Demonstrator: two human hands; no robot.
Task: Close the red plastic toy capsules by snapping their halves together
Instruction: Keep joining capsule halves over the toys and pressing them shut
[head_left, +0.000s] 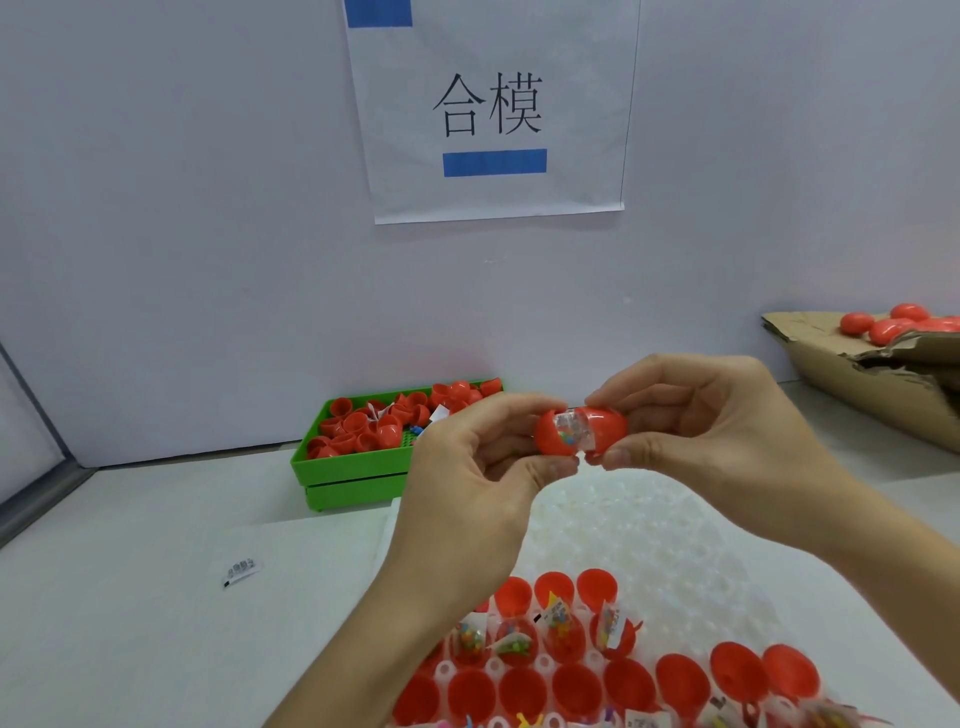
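Note:
I hold one red capsule (579, 427) up in front of me, its two halves nearly together with a clear packet of small coloured toys showing in the gap. My left hand (483, 467) pinches the left half between thumb and fingers. My right hand (711, 421) pinches the right half the same way. Below, a clear plastic tray (649, 535) holds several open red capsule halves (576, 691), some with toy packets (558, 621) in them.
A green bin (353, 480) with several loose red halves stands at the back by the wall. A torn cardboard box (883, 384) with closed red capsules (893, 325) is at the right. A small packet (240, 570) lies on the white table at left.

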